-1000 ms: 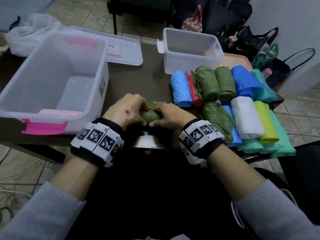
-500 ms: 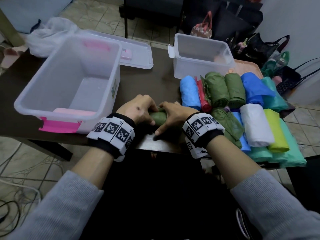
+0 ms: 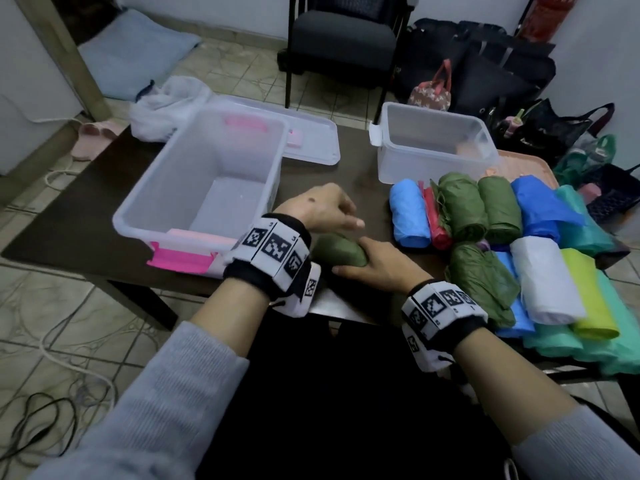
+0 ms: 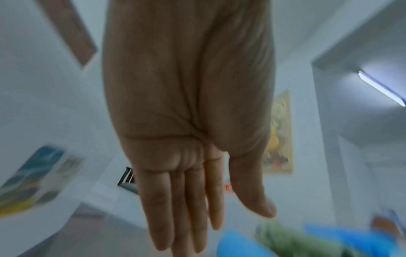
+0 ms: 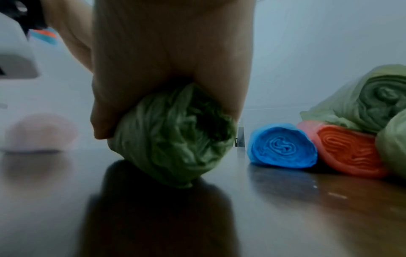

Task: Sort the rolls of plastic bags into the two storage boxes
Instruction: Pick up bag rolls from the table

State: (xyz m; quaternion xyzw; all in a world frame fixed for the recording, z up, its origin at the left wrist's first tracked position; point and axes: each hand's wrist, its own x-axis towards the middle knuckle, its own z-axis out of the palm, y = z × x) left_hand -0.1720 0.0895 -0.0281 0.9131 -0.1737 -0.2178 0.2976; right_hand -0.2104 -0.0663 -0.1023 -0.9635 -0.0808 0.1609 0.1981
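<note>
On the dark table (image 3: 349, 174) in front of me lies a dark green roll (image 3: 337, 251) (image 5: 175, 139), and my right hand (image 3: 370, 268) (image 5: 167, 69) grips its near end from above. Just beyond the roll, my left hand (image 3: 332, 213) (image 4: 197, 191) hovers with straight fingers, holding nothing. A large clear box (image 3: 180, 174) with pink latches stands at the left. The smaller clear box (image 3: 426, 168) is at the back right. Several blue, red, green, white and teal rolls (image 3: 543, 282) are piled to the right, including a blue roll (image 5: 283, 146) and a red one (image 5: 347, 153).
The large box's lid (image 3: 311, 140) lies behind it, next to a crumpled white bag (image 3: 166, 105). An orange tray (image 3: 523, 164) sits under the far rolls. A dark chair (image 3: 339, 39) and several handbags (image 3: 485, 74) stand beyond the table. Cables lie on the tiled floor (image 3: 52, 358).
My left hand has let go of the green roll and risen with its fingers straightened. My right hand still grips the roll. My head has tilted up.
</note>
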